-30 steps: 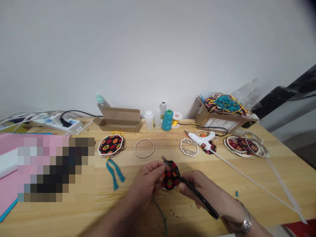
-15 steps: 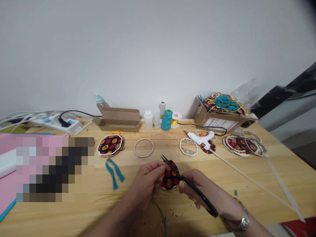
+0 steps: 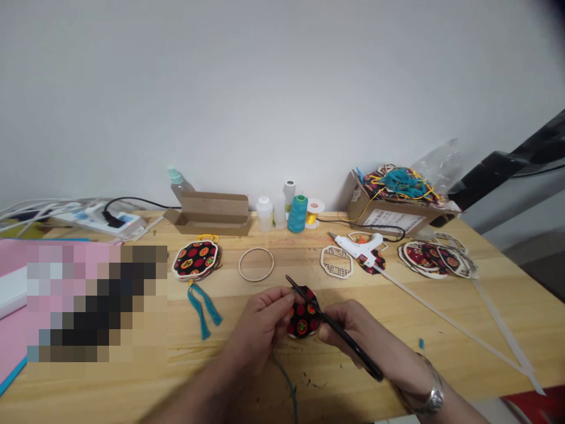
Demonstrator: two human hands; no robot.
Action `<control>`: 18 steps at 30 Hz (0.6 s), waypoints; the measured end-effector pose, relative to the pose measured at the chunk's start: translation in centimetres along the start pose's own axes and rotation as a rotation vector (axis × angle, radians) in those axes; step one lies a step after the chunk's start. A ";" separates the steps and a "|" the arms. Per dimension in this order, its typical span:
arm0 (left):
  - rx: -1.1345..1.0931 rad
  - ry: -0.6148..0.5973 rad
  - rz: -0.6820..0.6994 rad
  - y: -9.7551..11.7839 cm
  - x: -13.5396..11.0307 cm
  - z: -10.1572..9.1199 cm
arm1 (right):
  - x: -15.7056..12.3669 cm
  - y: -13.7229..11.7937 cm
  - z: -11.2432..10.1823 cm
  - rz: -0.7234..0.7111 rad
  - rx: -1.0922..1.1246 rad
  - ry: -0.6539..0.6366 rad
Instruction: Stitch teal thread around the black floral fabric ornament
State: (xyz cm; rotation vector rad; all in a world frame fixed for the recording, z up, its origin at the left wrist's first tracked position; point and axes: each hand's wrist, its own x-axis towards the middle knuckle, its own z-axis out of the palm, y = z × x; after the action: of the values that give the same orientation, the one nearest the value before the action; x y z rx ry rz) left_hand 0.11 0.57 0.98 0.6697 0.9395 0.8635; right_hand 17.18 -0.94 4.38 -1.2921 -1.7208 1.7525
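Note:
My right hand (image 3: 348, 327) grips a pair of black-handled scissors (image 3: 338, 330), whose blades point up and left and look closed. Close by the blades, my left hand (image 3: 267, 315) is pinched at thumb and forefinger. A teal cord (image 3: 286, 374) trails from under this hand toward the front edge; its upper end is hidden in the fingers. Between the hands, beneath the blades, is a rounded black-and-red patterned fabric piece (image 3: 304, 327), partly covered by the left fingers and the scissors.
Behind the hands lie a wooden ring (image 3: 256, 279), a wooden lattice frame (image 3: 336, 274) and a white glue gun (image 3: 362, 250). A patterned piece (image 3: 196, 260) with a teal tassel (image 3: 205, 312) is at left. Thread spools (image 3: 298, 215) and cardboard boxes (image 3: 388, 215) stand along the wall.
The scissor blades, slightly apart before, now look closed together, and the handles have drawn in. My left hand keeps its pinch in nearly the same place.

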 end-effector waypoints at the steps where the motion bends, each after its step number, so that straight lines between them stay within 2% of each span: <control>1: 0.000 0.010 -0.005 0.0 0.0 0.0 | 0.0 0.1 0.1 -0.014 0.006 0.009; 4: -0.021 0.052 -0.020 -0.1 0.0 -0.1 | -0.4 0.6 0.4 -0.022 -0.045 0.013; 7: -0.061 0.082 -0.012 -0.2 0.2 -0.3 | -1.4 0.9 0.3 -0.003 -0.287 0.002; 9: -0.100 0.078 -0.017 -0.2 0.3 -0.5 | -2.4 1.0 0.0 -0.011 -0.516 0.065; 11: -0.137 0.067 -0.021 -0.3 0.4 -0.7 | -3.2 1.3 -0.8 0.004 -0.710 0.180; 14: -0.166 0.065 -0.012 -0.3 0.5 -0.9 | -4.4 2.2 -2.5 0.139 -0.892 0.327; 18: -0.178 0.056 -0.019 -0.3 0.4 -0.9 | -5.4 4.1 -4.9 0.325 -0.982 0.422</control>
State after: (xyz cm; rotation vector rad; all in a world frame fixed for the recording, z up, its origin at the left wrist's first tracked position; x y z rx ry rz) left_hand -0.45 0.89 0.20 0.4846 0.9060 0.9407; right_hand 25.16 -3.09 3.28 -2.2178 -2.2430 0.5739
